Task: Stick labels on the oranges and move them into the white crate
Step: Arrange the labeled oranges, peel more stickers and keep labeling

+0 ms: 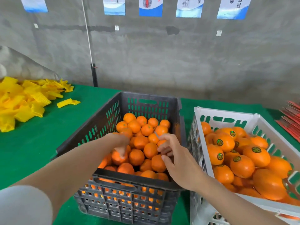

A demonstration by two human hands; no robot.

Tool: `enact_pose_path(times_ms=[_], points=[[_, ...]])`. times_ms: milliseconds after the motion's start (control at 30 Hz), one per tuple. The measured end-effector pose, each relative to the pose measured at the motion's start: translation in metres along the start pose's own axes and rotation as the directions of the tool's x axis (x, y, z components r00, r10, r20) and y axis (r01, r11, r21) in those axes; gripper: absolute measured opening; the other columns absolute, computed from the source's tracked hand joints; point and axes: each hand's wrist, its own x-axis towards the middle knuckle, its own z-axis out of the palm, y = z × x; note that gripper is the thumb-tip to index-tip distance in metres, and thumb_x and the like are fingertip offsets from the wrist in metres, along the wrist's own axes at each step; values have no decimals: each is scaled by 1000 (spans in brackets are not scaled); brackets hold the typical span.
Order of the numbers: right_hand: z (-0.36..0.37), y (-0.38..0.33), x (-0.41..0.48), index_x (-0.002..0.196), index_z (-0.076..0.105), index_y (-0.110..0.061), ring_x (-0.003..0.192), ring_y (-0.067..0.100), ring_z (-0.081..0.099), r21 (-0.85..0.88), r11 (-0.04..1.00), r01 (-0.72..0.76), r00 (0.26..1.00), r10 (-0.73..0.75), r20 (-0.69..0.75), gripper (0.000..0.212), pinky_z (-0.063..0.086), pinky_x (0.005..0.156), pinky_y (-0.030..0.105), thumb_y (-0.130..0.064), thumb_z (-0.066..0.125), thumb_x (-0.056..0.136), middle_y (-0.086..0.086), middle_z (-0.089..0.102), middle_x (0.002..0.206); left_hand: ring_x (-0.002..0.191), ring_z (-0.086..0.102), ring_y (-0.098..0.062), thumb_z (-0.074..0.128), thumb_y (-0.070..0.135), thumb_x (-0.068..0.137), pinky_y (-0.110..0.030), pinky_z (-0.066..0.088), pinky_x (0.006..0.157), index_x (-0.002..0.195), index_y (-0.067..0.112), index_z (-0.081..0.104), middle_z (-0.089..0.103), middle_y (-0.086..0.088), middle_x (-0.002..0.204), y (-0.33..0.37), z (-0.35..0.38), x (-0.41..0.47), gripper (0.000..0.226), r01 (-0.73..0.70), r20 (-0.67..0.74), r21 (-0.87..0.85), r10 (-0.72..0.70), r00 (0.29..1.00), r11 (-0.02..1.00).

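Past the sleeve (22, 205), left hand (119, 141) fingers (121, 151) around an orange (116, 159); right hand (177, 161) fingers (164, 149) tight on a strip (156, 134).

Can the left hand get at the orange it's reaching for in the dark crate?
Likely yes: the left hand touches that orange, atop the pile in the open dark crate; the right hand is clear of it.

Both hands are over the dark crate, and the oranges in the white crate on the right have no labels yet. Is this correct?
Not fully. In the head view, several oranges in the white crate carry round labels. The rest stands: the left hand and the right hand are over the dark crate.
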Motion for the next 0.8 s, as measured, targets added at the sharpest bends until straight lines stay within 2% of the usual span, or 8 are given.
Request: enact_pose_path(times_ms=[133,233,300,367,433,600,700,800], points=[[0,2,0,113,15,-61,101,-9,47,-4,1000,12,1000,-12,0,59,41,82,11,-17,49,94,-23,50,106,128,47,-30,69,30,86,-35,43,92,146,9,33,45,-9,143,3,15,17,72,31,136,-116,-15,991,993],[0,2,-1,110,16,-62,101,-8,47,16,1000,1,1000,-1,-4,59,41,84,11,-16,48,95,-21,50,106,118,53,-32,77,23,77,-37,49,89,143,15,36,46,-10,137,0,8,12,78,-25,11,-167,27,1000,986],[0,1,-1,106,19,-63,101,-7,48,38,999,-7,999,8,-32,59,41,85,11,-14,49,94,-20,51,104,108,56,-30,81,13,70,-38,53,84,133,22,42,45,-8,129,0,-4,2,74,-137,-173,-351,80,982,926],[0,-1,-2,108,25,-60,101,-7,49,82,996,-22,995,30,-92,56,42,85,10,-12,50,94,-21,52,102,104,55,-23,82,3,66,-35,53,79,124,27,43,43,0,122,0,-16,-14,74,-340,-403,-573,104,909,746],[0,-2,-3,107,32,-53,99,-6,52,135,990,-36,984,59,-167,49,44,84,10,-12,53,93,-20,54,101,98,55,-12,83,0,63,-25,52,70,118,30,39,45,6,114,6,-25,-37,77,-503,-564,-669,68,823,547],[-15,-9,-1,95,52,-25,96,10,61,430,895,-119,937,245,-250,17,53,83,27,-14,62,88,-4,63,96,105,54,-5,86,8,55,-19,50,73,114,33,47,46,6,120,28,-23,-99,75,-748,-788,-579,13,616,324],[-31,-17,-4,87,62,-16,95,14,63,576,810,-113,919,306,-249,2,52,90,40,-15,63,87,-3,68,95,112,57,-6,89,5,57,-23,53,81,116,34,58,55,10,125,40,-20,-123,73,-777,-785,-613,1,619,142],[-44,-28,-10,83,68,-17,105,8,61,665,737,-122,945,290,-149,7,49,96,36,-14,63,86,-12,68,105,113,62,-26,90,26,51,-38,56,82,126,26,56,60,-2,127,53,-17,-138,83,-637,-665,-737,76,743,-227]])
